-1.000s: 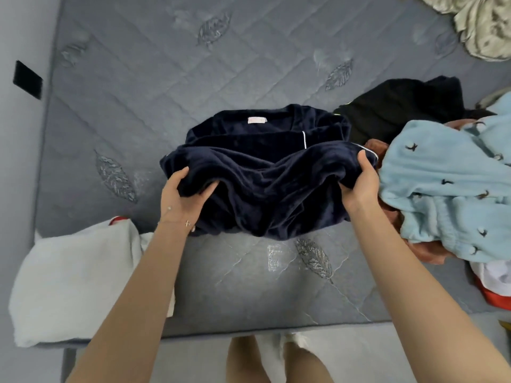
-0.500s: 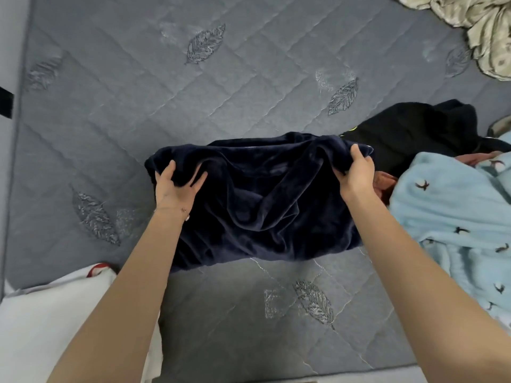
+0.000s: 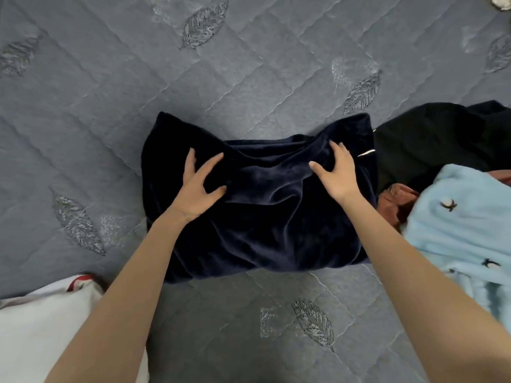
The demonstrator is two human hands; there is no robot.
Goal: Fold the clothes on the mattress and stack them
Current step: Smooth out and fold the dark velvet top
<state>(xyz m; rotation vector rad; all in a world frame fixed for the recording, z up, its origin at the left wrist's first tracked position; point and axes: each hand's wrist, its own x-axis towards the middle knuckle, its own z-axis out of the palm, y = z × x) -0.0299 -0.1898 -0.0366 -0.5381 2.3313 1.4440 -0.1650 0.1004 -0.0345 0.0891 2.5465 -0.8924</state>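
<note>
A navy velvet garment (image 3: 265, 217) lies folded in a thick rectangle in the middle of the grey quilted mattress (image 3: 249, 73). My left hand (image 3: 197, 186) rests palm down on its left part with fingers spread. My right hand (image 3: 336, 172) lies flat on its right part, fingers spread and pressing the cloth. A black garment (image 3: 431, 136) lies crumpled to the right. A light blue fleece garment (image 3: 464, 225) with small dark marks is heaped at the right edge, over a brown piece (image 3: 395, 203).
A white item with a red trim (image 3: 47, 324) lies at the lower left, on the mattress's near side. A pale crumpled cloth (image 3: 502, 2) just shows at the top right corner. Bare quilted mattress stretches behind and left of the navy garment.
Both hands carried the garment's near edge away from me and laid it over the far part. They let go of the edge and now lie flat on top.
</note>
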